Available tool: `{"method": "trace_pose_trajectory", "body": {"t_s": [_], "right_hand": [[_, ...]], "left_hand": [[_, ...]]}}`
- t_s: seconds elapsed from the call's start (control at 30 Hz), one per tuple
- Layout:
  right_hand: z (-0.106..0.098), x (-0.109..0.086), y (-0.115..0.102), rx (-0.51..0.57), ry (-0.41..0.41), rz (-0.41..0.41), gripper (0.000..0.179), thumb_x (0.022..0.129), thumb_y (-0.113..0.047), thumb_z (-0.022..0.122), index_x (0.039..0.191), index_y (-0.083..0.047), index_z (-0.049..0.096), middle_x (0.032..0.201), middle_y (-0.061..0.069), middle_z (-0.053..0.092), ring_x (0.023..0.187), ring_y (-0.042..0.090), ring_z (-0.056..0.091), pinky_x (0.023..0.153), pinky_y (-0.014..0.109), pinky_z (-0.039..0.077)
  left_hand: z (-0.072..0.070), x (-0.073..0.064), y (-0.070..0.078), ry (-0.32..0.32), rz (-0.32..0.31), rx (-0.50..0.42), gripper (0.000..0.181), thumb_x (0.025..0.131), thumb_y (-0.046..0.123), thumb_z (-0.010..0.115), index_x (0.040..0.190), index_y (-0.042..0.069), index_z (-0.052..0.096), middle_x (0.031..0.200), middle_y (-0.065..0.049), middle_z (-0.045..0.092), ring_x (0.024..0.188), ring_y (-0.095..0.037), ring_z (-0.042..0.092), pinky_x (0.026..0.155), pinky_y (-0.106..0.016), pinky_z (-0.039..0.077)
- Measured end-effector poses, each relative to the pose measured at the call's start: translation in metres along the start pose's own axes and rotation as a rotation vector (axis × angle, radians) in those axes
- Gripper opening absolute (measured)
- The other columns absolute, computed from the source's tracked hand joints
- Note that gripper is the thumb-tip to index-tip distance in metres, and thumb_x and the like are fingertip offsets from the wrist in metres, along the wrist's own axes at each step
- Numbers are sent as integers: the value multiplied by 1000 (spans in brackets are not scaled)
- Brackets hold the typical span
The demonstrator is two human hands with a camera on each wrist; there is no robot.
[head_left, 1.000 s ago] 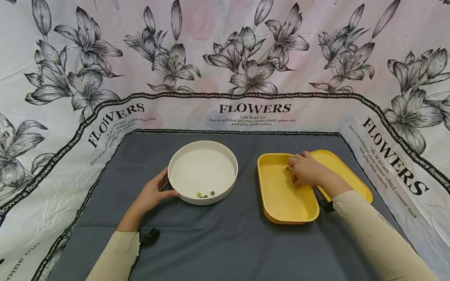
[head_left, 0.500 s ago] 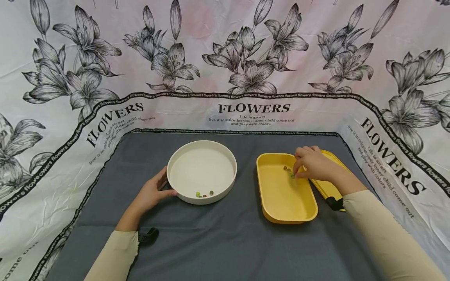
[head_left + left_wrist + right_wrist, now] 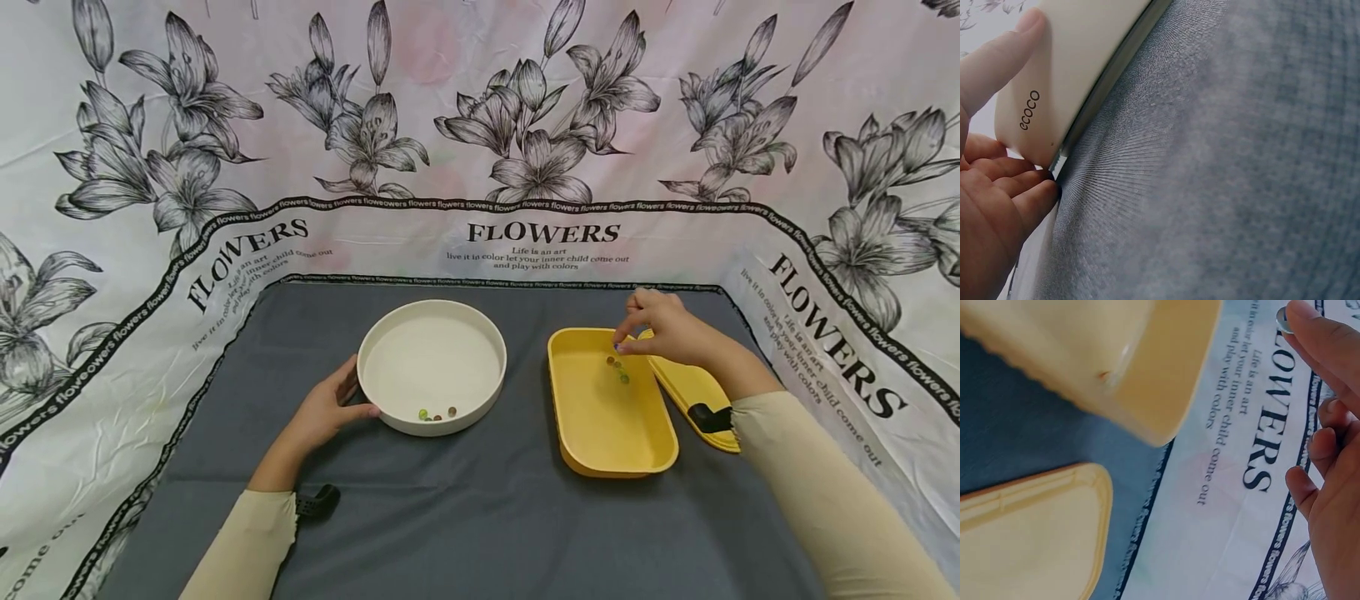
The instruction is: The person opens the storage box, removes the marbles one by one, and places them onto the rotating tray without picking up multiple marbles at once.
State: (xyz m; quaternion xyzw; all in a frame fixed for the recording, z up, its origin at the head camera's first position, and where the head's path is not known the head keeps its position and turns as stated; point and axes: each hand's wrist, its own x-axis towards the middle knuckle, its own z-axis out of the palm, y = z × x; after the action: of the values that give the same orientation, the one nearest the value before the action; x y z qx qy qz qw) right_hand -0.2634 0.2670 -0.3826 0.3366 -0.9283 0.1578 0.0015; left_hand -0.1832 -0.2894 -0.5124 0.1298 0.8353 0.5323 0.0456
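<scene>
In the head view, my left hand (image 3: 327, 412) rests against the near left side of a round, cream-coloured bowl (image 3: 432, 358). In the left wrist view its straight thumb (image 3: 1000, 57) lies on the bowl's outer wall, and the other fingertips touch near the base. Several small marbles (image 3: 423, 414), green and brownish, lie at the bowl's near side. Above the far right corner of a yellow rectangular container (image 3: 607, 425), my right hand (image 3: 667, 329) pinches a marble (image 3: 1284, 320) that shows blue in the head view. Several marbles (image 3: 624, 378) sit inside that container.
A yellow lid (image 3: 697, 396) lies on the grey cloth (image 3: 480, 517), right of the container and partly beneath the right forearm. A white flower-printed cloth (image 3: 540, 242) borders the grey surface at the back and sides. Black bands (image 3: 318, 504) circle the wrists.
From within the yellow container, my right hand has risen toward its far right corner, pinching a marble. More marbles now show inside. The left hand stays at the bowl.
</scene>
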Motion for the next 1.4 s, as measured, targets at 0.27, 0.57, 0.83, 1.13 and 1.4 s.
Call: {"method": "trace_pose_trajectory", "body": {"t_s": [0.27, 0.57, 0.83, 1.13, 1.4], "right_hand": [[-4, 28, -13, 96, 43, -31, 7, 89, -21, 82, 95, -19, 83, 91, 3, 27, 89, 22, 26, 75, 43, 9], [1, 58, -32, 181, 56, -106, 13, 88, -18, 83, 99, -12, 83, 90, 7, 31, 89, 21, 29, 73, 40, 16], [7, 81, -47, 248, 68, -127, 12, 90, -19, 82, 101, -15, 82, 91, 9, 32, 89, 23, 33, 73, 40, 22], [10, 101, -70, 332, 79, -34, 16, 93, -24, 79, 105, -15, 81, 104, 10, 39, 106, 31, 39, 81, 48, 33], [27, 125, -92, 420, 32, -20, 18, 93, -21, 78, 107, -11, 80, 103, 10, 37, 104, 29, 37, 80, 43, 30]], "left_hand": [[0, 0, -4, -1, 5, 2, 110, 83, 27, 88, 166, 12, 16, 170, -13, 19, 156, -34, 24, 125, -48, 30], [0, 0, -3, 1, 9, 0, 109, 83, 26, 87, 166, 11, 17, 170, -13, 20, 155, -34, 24, 126, -48, 29], [1, 1, -1, 5, 7, 1, 109, 83, 25, 87, 165, 11, 17, 170, -13, 21, 155, -34, 25, 126, -47, 30], [0, 2, -2, 6, 7, -5, 109, 84, 24, 87, 165, 10, 16, 170, -14, 20, 155, -35, 24, 126, -49, 29], [0, 0, 1, 7, -7, 2, 110, 83, 28, 88, 165, 9, 17, 170, -14, 21, 155, -34, 25, 126, -47, 30]]}}
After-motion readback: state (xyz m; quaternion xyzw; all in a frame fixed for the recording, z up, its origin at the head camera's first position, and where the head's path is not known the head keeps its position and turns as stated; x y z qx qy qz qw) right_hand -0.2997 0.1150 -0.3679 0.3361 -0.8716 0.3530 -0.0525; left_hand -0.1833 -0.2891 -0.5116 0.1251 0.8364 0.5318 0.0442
